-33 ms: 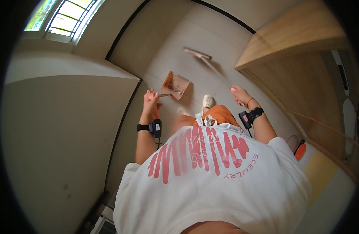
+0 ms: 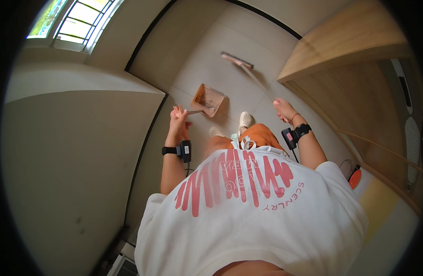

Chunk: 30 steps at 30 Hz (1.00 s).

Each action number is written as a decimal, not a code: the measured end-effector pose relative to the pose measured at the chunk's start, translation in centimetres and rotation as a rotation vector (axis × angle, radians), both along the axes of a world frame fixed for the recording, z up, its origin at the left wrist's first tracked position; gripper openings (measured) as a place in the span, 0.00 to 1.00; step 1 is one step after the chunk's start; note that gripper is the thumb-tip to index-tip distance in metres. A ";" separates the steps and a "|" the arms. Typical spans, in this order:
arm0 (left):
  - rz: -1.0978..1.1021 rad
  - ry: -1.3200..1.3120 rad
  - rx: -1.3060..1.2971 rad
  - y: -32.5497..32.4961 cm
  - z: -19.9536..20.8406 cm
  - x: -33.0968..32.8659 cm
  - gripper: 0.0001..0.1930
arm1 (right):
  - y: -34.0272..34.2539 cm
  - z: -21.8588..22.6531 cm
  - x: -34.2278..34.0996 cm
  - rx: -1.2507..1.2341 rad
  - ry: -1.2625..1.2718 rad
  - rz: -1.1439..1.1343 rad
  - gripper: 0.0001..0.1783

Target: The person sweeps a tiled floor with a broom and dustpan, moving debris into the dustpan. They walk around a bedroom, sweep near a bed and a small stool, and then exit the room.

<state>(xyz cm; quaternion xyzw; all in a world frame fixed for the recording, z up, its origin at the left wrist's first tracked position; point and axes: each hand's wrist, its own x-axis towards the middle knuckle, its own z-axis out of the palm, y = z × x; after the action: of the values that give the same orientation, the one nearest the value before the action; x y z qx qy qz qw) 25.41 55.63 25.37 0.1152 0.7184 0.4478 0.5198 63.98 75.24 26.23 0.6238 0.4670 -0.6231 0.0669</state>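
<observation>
My right hand (image 2: 284, 111) is closed around the pale handle of a broom. The broom's pink head with dark bristles (image 2: 237, 61) rests on or just above the tiled floor, ahead of my feet. On the left, my left hand (image 2: 178, 123) grips the handle of a long-handled dustpan (image 2: 214, 97). That dustpan is orange-pink and see-through, with dark debris visible inside. Its open side faces to the right, toward the broom's side of the floor. A gap of floor lies between the broom head and the dustpan.
Light tiled floor (image 2: 207, 46) spreads ahead, edged by dark skirting. A wooden cabinet (image 2: 340, 50) stands at right, and a pale wall panel (image 2: 82, 152) at left. A barred window (image 2: 85, 20) is at upper left. An orange object (image 2: 354, 179) lies at lower right.
The broom head has shifted slightly to the right and a little farther away. My right hand has risen slightly with it. The dustpan and my left hand have hardly moved.
</observation>
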 end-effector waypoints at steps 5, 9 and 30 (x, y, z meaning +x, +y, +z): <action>-0.032 0.032 -0.028 1.0 2.5 1.1 0.19 | 4.8 -5.7 0.6 -0.107 0.104 -0.483 0.14; -0.076 -0.007 -0.022 1.1 1.7 2.0 0.19 | 6.9 -8.3 -0.1 -0.089 0.048 -0.503 0.16; -0.100 -0.018 -0.039 6.8 2.0 4.6 0.20 | -3.8 2.1 5.2 -0.216 0.139 -0.217 0.32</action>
<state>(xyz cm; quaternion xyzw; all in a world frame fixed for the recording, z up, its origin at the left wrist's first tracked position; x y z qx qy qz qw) 30.01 62.45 27.37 0.1371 0.7156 0.4081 0.5500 69.15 71.41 28.30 0.6153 0.3310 -0.7147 0.0335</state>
